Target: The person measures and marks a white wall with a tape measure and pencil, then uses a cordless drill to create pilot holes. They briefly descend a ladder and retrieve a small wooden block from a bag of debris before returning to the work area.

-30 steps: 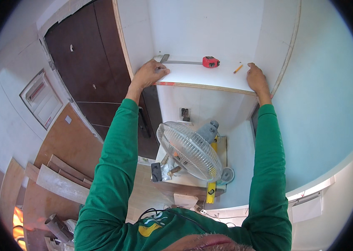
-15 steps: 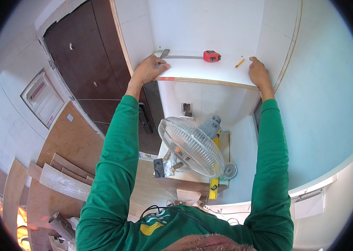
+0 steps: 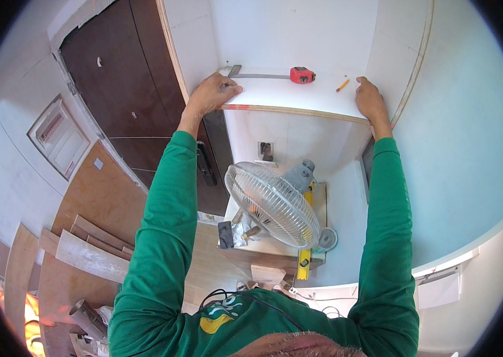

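At the left front corner of the white shelf board [image 3: 290, 95], my left hand [image 3: 210, 95] rests with bent fingers over its surface, gripping it. My right hand [image 3: 370, 102] holds the board's right end, fingers curled on top. Behind my left hand a metal square [image 3: 233, 71] lies at the back. A red tape measure [image 3: 302, 75] sits near the rear middle, with a grey strip [image 3: 263, 76] to its left. A short yellow pencil [image 3: 342, 84] lies just left of my right hand. The board spans between white side panels [image 3: 403, 53] with plywood edges.
Below stand a grey fan [image 3: 269, 205] and yellow level [image 3: 304, 266] on a small cabinet [image 3: 245, 262], beside a phone-like dark object [image 3: 226, 235] and round container [image 3: 327, 239]. A dark door [image 3: 102, 71] is left; wooden boards [image 3: 94, 253] lean lower left. Pale blue wall [image 3: 454, 166] curves right.
The whole scene, fan and shelf included, sits slightly higher in the picture, as from a small head movement. Both hands remain at the same places on the board.
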`<state>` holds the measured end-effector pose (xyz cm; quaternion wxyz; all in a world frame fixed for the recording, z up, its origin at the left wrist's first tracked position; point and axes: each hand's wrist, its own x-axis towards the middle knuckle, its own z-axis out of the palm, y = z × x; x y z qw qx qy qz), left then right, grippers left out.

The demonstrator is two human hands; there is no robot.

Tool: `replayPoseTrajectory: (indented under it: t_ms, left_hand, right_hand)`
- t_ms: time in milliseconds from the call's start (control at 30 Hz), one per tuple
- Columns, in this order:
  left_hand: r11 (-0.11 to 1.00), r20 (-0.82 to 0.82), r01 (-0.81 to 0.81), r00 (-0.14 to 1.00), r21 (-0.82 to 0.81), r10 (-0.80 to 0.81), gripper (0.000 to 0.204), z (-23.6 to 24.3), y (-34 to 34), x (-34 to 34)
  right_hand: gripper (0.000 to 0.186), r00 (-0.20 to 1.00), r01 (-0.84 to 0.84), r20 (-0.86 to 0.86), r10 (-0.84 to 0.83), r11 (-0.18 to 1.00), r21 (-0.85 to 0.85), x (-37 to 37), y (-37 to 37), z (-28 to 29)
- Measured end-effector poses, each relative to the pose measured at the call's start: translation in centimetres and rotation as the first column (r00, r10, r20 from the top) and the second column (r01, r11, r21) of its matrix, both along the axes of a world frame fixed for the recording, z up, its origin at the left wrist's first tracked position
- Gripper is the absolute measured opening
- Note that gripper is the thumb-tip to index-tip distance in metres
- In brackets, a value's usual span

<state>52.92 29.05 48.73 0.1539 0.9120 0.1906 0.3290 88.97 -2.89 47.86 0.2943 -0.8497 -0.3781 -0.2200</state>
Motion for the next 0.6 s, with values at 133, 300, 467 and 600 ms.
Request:
replayPoseTrajectory:
  t_ms: [133, 300, 467, 600]
  left_hand:
    - [1.000, -0.004, -0.014, 1.000, -0.001, 0.014, 0.061, -0.16, 0.23, -0.16]
    - [1.000, -0.010, -0.004, 1.000, 0.013, 0.004, 0.061, -0.08, 0.23, 0.03]
    - [1.000, -0.029, -0.002, 1.000, 0.016, 0.002, 0.061, -0.05, 0.47, 0.12]
    - [1.000, -0.029, 0.009, 1.000, 0.026, -0.008, 0.061, 0.02, 0.32, 0.03]
  right_hand:
    - [0.045, 1.000, -0.003, -0.006, 0.003, 1.000, -0.003, -0.23, 0.22, -0.02]
    - [0.045, 1.000, -0.006, 0.030, 0.006, 1.000, 0.012, 0.25, 0.18, -0.29]
    - [0.044, 1.000, -0.007, 0.020, 0.007, 1.000, 0.002, 0.48, 0.25, -0.34]
    - [0.043, 0.999, -0.007, -0.036, 0.007, 1.000, -0.009, 0.15, 0.05, 0.02]
